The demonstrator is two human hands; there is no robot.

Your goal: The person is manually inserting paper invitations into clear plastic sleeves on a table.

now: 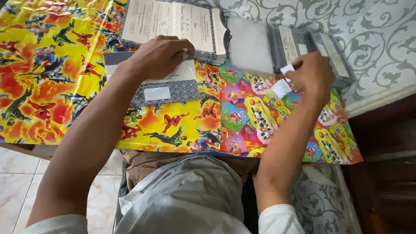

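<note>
Head view shows my left hand (161, 55) pressing flat on a grey patterned paper card with a cream inner sheet and a small white label (167, 84); the fingers are bent down on its upper edge, holding it in place on the desk covered with bright cartoon wrapping paper (52, 86). My right hand (311, 76) pinches small white paper stickers (284, 82) between thumb and fingers, just beside a clear plastic sleeve (250, 45). Behind the left hand lies a stack of open cards of the same grey kind (177, 26). Near the right hand I see a pile of cards already packed (310, 47). By my judgement the work is partly done: one pile looks finished, the open stack is large, and the card under my left hand is not yet in a sleeve.
</note>
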